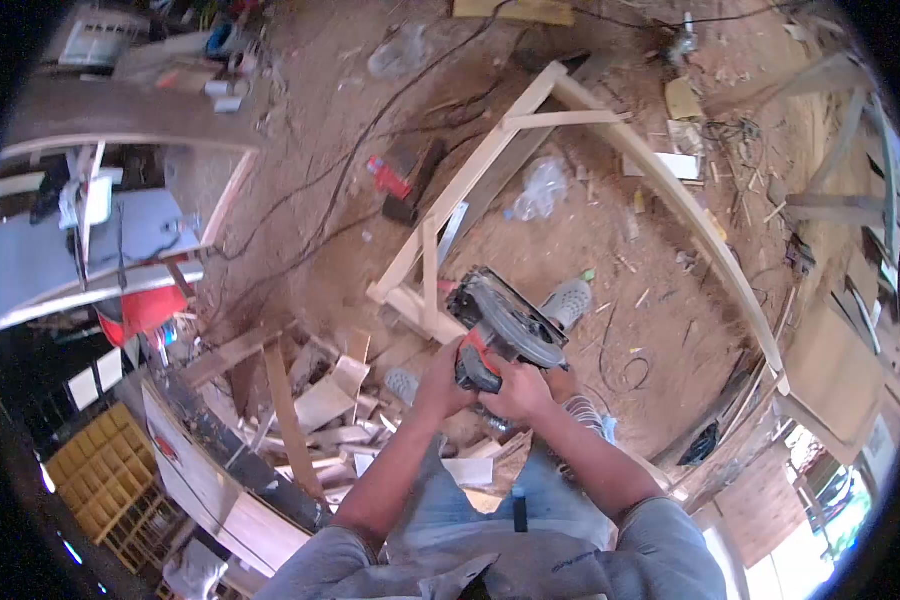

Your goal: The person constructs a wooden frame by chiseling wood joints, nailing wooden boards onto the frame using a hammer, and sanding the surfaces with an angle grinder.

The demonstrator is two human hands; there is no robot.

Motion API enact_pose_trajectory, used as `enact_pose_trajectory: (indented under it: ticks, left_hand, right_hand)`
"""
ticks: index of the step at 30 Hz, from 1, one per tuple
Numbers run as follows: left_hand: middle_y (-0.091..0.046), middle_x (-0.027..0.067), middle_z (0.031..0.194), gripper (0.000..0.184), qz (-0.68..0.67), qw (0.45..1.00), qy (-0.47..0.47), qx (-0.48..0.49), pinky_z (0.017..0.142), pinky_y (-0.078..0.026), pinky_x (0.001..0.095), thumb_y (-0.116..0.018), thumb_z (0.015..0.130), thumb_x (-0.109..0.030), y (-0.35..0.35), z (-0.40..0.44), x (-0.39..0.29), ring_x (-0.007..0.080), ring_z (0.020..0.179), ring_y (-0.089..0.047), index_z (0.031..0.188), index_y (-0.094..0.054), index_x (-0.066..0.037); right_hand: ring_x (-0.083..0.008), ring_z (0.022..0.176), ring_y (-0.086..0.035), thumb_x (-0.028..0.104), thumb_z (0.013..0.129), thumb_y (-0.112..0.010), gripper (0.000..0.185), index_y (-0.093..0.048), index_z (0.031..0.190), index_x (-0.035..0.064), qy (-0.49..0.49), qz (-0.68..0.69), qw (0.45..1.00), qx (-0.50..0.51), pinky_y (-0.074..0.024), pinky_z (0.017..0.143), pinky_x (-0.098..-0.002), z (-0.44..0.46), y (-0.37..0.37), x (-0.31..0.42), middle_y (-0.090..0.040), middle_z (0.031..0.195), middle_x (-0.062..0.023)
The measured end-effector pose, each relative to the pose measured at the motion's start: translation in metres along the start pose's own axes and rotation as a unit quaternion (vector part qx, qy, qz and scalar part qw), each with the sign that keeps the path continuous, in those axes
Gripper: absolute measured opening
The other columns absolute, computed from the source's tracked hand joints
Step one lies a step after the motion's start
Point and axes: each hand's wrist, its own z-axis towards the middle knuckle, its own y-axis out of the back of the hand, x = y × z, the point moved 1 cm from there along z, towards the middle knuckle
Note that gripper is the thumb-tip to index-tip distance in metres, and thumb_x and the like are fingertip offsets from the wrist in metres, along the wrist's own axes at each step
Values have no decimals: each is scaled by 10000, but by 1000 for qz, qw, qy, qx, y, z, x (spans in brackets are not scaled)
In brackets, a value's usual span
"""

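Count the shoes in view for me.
2. The right shoe shows beside the saw, partly behind it; the left shoe shows beside the left hand, near the wood scraps. Others may be hidden in the clutter.

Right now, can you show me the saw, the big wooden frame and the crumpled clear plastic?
Saw [510, 322]: head view, on its round grey guard.
Wooden frame [474, 171]: head view, on its left long beam.
Clear plastic [542, 188]: head view, on its crumpled middle.

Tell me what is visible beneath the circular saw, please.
A grey shoe on the dirt floor shows partly past the circular saw; the saw hides what lies directly beneath.
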Motion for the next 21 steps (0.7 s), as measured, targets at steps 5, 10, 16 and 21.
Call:
enact_pose_trajectory:
  ticks: [5,10,16,21]
  left_hand:
    - [-690,236,1218,658,101,992,25,73,1006,-526,476,-880,778,-242,-40,52,-109,446,1151,-656,1325,-616,9]
    - [-707,262,1198,571,158,978,-92,96,1000,-530,480,-810,872,-294,-90,95,-160,418,1139,-679,1317,-624,13]
    - [-696,216,1273,593,174,961,-77,200,1033,-517,442,-796,891,-327,-121,125,-239,364,1192,-669,1384,-613,-52]
    - [-698,232,1257,553,169,955,-30,243,1020,-527,440,-775,921,-294,-132,162,-276,363,1186,-676,1357,-598,-2]
  right_hand:
    - [-445,936,-734,326,749,-793,666,-654,1356,90,-72,62,991,-92,-587,880,-537,-13,99,-70,-738,948,-283]
    - [-460,921,-732,413,799,-815,672,-649,1340,50,-157,85,961,-208,-587,845,-542,-13,161,-160,-740,961,-290]
    - [-431,1096,-717,278,833,-793,622,-634,1355,-22,-279,125,891,-334,-567,943,-490,3,195,-304,-731,1102,-312]
    - [-447,1205,-666,322,866,-756,684,-569,1423,-28,-453,138,822,-317,-522,1028,-495,22,188,-456,-689,1268,-309]
